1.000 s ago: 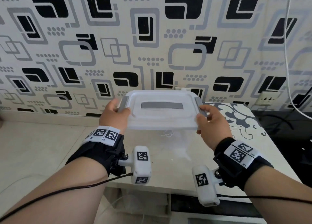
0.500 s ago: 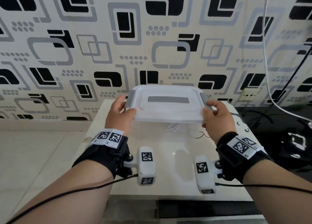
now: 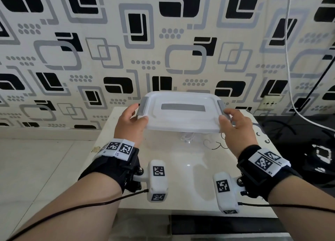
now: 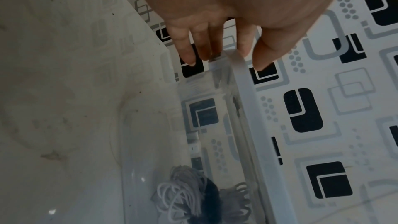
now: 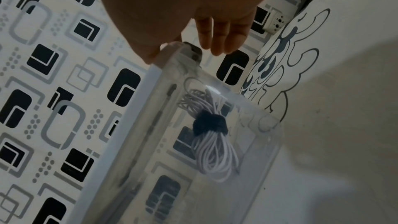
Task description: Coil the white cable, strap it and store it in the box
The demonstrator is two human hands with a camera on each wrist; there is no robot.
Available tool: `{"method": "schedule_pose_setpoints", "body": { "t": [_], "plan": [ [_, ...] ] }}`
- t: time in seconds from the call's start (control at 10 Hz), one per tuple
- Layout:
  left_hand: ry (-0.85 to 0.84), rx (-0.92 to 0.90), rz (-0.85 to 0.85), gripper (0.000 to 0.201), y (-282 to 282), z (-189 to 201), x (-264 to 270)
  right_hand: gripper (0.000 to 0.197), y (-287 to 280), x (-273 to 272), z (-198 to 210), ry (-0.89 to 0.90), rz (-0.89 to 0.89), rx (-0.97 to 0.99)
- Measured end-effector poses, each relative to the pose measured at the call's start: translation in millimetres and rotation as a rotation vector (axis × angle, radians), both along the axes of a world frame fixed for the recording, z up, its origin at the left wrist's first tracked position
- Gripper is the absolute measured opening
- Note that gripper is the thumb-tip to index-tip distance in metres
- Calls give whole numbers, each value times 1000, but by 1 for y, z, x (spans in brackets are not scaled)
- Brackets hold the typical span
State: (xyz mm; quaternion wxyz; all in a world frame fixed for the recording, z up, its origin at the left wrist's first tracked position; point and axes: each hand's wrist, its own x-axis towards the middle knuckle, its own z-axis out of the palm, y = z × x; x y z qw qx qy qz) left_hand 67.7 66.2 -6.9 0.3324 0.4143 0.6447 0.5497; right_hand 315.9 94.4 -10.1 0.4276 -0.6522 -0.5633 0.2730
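Both hands, left hand (image 3: 131, 126) and right hand (image 3: 236, 128), fingers curled round the lid (image 3: 183, 112), seating it over the clear box (image 5: 215, 142) holding the strapped white cable (image 5: 212, 144).

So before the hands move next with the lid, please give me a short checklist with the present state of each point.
1. White coiled cable lies inside the clear plastic box: ok.
2. Black strap is wrapped around the middle of the coil: ok.
3. Left hand grips the white translucent lid at its left grey latch: ok.
4. Right hand grips the lid at its right edge: ok.
5. Lid seated flat on the box all around: cannot tell.
6. Both grey latches snapped down: cannot tell.
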Motion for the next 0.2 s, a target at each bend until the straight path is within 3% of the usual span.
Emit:
{"method": "schedule_pose_setpoints", "body": {
  "t": [0.2],
  "plan": [
    [90, 61, 47, 50, -7, 12, -5, 42, -9, 2, 11, -14, -59, 59]
  ]
}}
